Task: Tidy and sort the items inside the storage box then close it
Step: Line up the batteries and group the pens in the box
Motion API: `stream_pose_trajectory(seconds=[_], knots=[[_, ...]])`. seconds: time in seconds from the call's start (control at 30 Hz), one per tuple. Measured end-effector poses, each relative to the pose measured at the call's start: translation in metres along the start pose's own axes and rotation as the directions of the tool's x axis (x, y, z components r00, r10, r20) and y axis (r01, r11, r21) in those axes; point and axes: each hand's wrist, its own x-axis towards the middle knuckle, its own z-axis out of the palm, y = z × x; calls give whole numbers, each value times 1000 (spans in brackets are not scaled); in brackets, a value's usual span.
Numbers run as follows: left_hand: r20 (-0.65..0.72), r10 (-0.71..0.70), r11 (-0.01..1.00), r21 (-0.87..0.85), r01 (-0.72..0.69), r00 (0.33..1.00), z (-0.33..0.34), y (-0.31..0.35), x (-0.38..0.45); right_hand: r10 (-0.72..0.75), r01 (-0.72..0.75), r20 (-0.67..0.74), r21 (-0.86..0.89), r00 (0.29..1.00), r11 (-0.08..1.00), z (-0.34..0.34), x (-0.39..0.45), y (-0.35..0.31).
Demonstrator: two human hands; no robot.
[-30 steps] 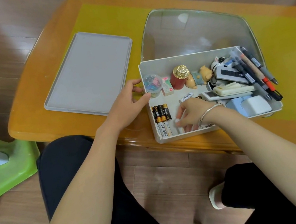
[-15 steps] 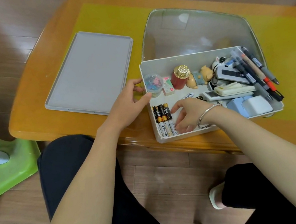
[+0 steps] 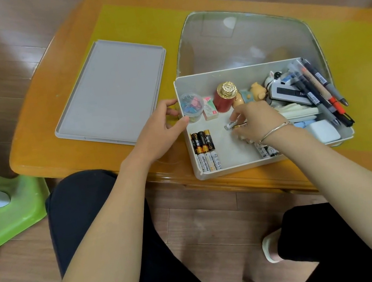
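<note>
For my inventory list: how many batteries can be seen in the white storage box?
At least 7: three black-and-gold batteries and two white at left, one under the right hand, some behind the wrist; others possibly hidden.

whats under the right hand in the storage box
A white battery pokes out from under the right hand, whose fingers pinch it. Two more batteries show below the wrist against the storage box front wall. The rest is covered.

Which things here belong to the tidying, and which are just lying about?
Part of the job: storage box, grey lid, batteries, pens, left hand, right hand.
Lying about: green stool, glass cover.
</note>
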Motion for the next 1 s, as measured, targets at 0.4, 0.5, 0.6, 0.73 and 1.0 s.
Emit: stream_pose_trajectory(seconds=[0.4,0.5,0.6,0.73,1.0], knots=[[5,2,1000,-3,-2,1000,0,1,0,-4,1,-5,-410,1000,912,17,16,-17],[5,1,1000,0,-1,1000,0,0,0,-68,49,-29,-426,997,903,13,15,-16],[5,3,1000,3,-3,1000,-1,0,0,-152,118,-92,-306,984,945,10,8,-13],[-3,10,1000,8,-10,1000,0,0,0,-117,120,-110,18,987,993,7,-4,-14],[9,2,1000,2,-3,1000,-1,1,-1,32,-111,334,221,942,969,12,-9,-12]])
